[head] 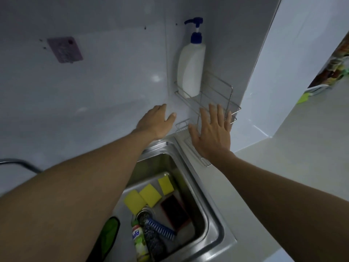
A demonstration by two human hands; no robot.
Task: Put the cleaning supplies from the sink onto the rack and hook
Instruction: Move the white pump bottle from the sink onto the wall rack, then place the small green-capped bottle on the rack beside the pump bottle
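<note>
Fingers [212,115] straight, spread; left hand [154,123], right hand [211,135] empty beside thin wire rack [205,97], steel sink [217,224] below.

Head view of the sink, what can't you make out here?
- Green cloth, head view: mostly hidden behind the left forearm.
- Bottle in the sink, head view: end cut off by the bottom edge; label blurred.
- Wire rack, head view: lower tier partly covered by the right hand.
- Purple wall pad, head view: too blurred to show a hook.
</note>
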